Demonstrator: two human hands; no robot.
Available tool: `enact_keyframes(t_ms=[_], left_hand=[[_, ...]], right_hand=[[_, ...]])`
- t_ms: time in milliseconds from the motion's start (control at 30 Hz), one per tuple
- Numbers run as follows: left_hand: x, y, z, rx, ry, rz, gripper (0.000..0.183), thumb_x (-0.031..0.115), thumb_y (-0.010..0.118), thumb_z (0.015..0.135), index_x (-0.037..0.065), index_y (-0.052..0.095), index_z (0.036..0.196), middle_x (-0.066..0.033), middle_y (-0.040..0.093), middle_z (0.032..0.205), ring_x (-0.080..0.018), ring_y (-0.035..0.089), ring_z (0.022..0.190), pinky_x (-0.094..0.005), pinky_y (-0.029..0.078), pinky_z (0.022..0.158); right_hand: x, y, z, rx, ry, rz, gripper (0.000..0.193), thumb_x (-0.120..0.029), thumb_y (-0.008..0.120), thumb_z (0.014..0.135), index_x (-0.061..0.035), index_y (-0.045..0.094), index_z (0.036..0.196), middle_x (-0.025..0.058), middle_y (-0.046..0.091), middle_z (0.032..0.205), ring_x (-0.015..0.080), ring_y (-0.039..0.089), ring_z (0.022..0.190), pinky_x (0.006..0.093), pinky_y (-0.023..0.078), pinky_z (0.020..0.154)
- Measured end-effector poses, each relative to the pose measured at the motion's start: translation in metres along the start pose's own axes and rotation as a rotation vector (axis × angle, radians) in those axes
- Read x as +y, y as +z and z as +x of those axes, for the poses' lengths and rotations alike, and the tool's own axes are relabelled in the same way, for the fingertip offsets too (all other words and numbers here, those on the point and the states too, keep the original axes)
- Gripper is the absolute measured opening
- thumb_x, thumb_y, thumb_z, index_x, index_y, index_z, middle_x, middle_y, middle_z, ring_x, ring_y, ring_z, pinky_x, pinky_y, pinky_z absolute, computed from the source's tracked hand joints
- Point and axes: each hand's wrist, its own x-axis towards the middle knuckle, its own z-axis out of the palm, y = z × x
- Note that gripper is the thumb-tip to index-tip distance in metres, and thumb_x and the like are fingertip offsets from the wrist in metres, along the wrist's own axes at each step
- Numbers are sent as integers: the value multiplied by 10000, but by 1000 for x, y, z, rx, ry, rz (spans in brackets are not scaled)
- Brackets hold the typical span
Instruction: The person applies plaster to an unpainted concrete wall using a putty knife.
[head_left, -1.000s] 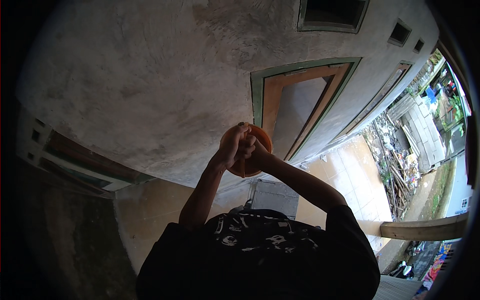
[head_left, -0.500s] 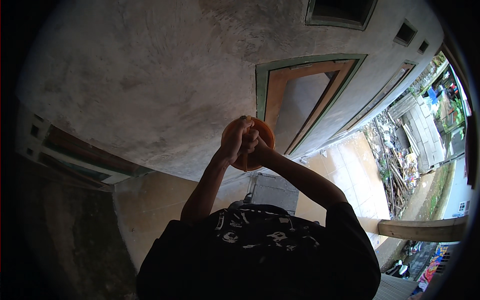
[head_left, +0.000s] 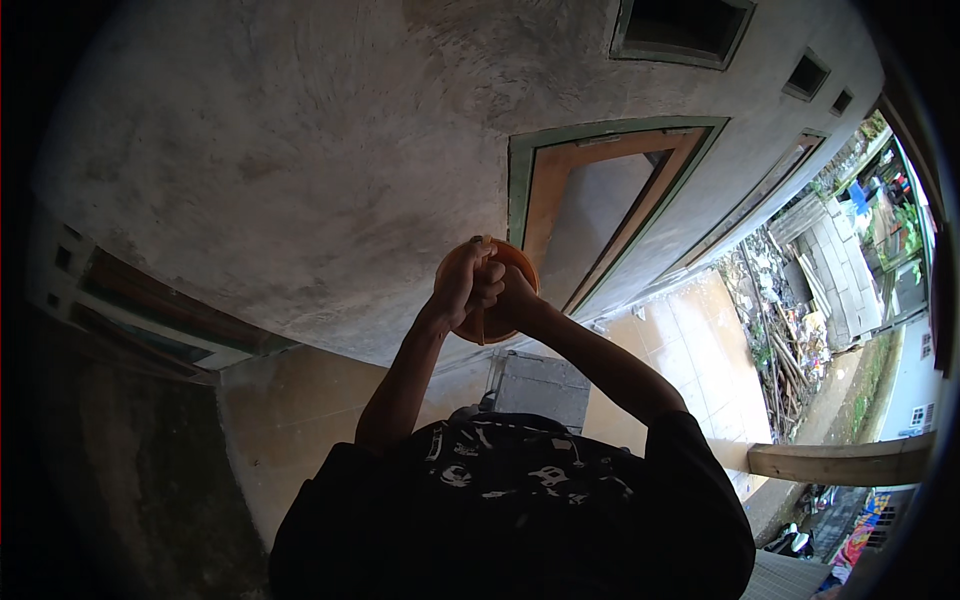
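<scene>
Bucket, likely light and stiff, is best held by its twelve-to-six-o'clock handle. Fingers of the left hand are clamped there; the right hand's grip cannot be told.

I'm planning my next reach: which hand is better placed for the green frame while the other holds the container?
Probably the right hand: it looks nearer the green frame. The left hand appears curled around the handle across the orange container. The right's grip is unclear.

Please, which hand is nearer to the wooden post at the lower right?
Right: the right hand, at the orange container, is left of the post; the left hand is farther left.
</scene>
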Motion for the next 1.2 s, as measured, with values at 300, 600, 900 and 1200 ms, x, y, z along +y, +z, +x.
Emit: enact_keyframes(t_ms=[300,600,900,1200], left_hand=[[-1,13,8,5,-42,44,156,285,402,924,184,337,823,94,247,512,-12,210,380,-183,156,339],[-16,8,20,142,76,282,306,402,361,968,135,451,848,69,270,522,-26,241,406,-195,218,370],[-19,0,9,125,34,386,315,434,364,967,151,453,862,68,302,555,-26,265,437,-188,249,404],[-8,2,14,82,88,261,225,361,383,950,165,416,845,86,279,526,-24,230,396,-198,175,368]], right_hand=[[53,135,25,168,39,1161,172,-290,506,858,-190,620,938,-16,579,959,124,567,958,301,482,766],[32,22,-1,-27,14,162,206,-290,516,849,-121,626,890,42,619,957,196,618,902,317,515,710],[10,6,-10,78,90,340,218,-298,586,762,-82,601,741,88,646,787,260,658,752,364,525,642],[14,10,-10,253,323,444,246,-273,587,751,-31,582,792,120,653,767,294,666,739,406,536,663]])
